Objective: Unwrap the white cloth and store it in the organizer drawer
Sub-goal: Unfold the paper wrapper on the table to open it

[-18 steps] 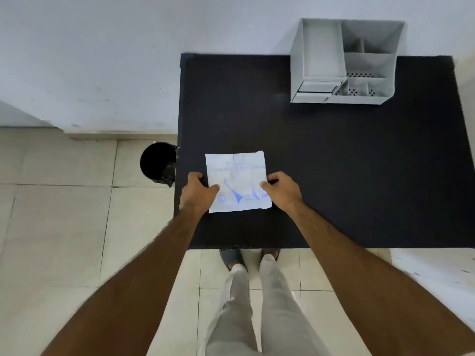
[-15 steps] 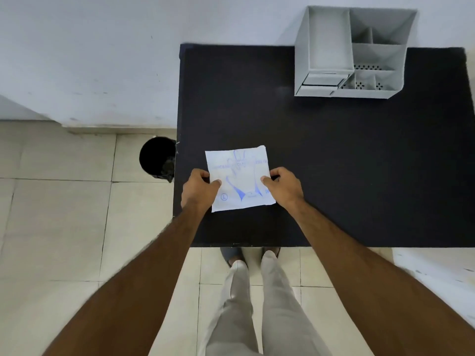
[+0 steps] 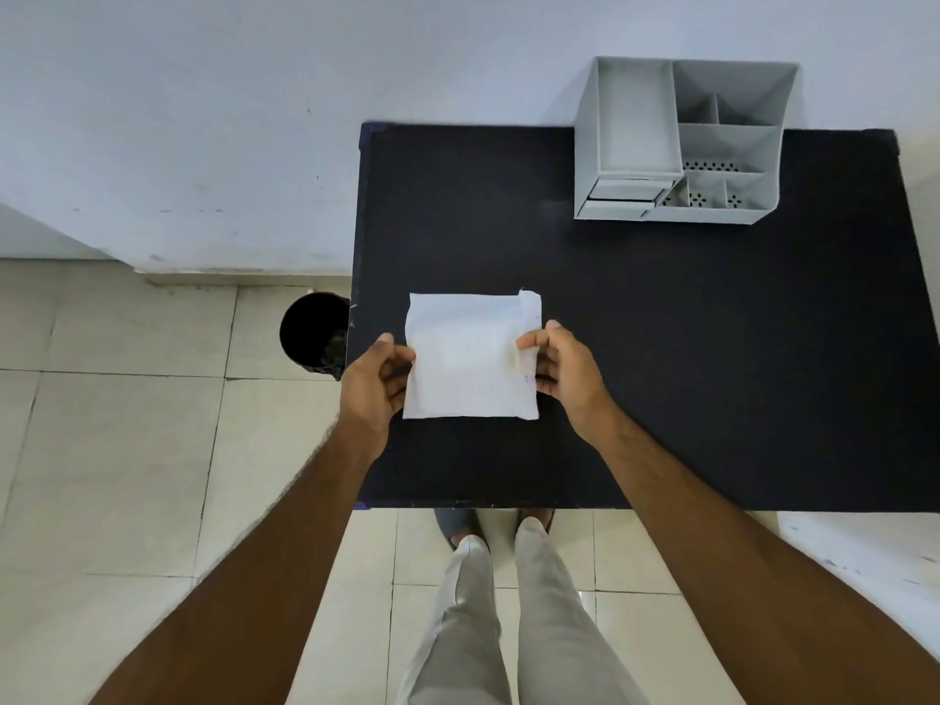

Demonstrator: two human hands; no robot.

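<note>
A square white packet (image 3: 470, 354) holding the cloth is lifted just above the black table (image 3: 661, 348), its plain white side facing me. My left hand (image 3: 377, 380) pinches its left edge, thumb on top. My right hand (image 3: 562, 375) pinches its right edge, where faint blue print shows. The grey organizer (image 3: 681, 145) stands at the table's far right against the wall. Its small drawer (image 3: 623, 191) is at the lower left of the organizer front and looks pushed in.
A black round bin (image 3: 314, 330) stands on the tiled floor just left of the table. A white wall runs behind the table. My legs and shoes (image 3: 501, 577) are at the table's near edge.
The packet showed its blue printed face before; now its plain white side faces up, so it has been turned over in both hands. The camera view has shifted slightly.
</note>
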